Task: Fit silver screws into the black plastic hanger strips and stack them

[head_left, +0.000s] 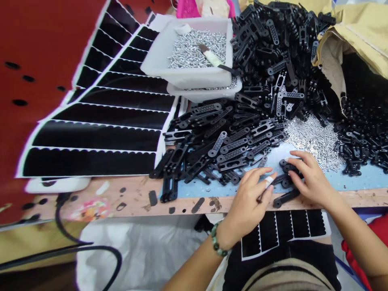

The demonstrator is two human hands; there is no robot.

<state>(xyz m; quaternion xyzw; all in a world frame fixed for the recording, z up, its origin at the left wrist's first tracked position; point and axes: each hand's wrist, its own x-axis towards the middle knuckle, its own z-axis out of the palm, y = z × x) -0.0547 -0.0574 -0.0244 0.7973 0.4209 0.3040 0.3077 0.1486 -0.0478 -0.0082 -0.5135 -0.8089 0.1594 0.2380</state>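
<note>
My left hand (248,198) rests at the table's front edge with its fingers curled in a pinch; a taped fingertip touches a small black plastic bracket (280,180). My right hand (307,178) lies over the same cluster of black brackets, fingers bent and pressing on them. Another black bracket (286,198) lies just below my right hand on the wooden edge. A large heap of black plastic brackets (242,133) spreads behind both hands. A pile of small silver screws (315,139) sits right behind my right hand.
A white tray of screws (194,76) with a knife in it stands at the back, stacked on a second tray. Sheets of black scalloped stickers (100,137) fan out on the left; one sheet (285,234) lies on my lap. A tan sack (360,32) spills brackets at the right.
</note>
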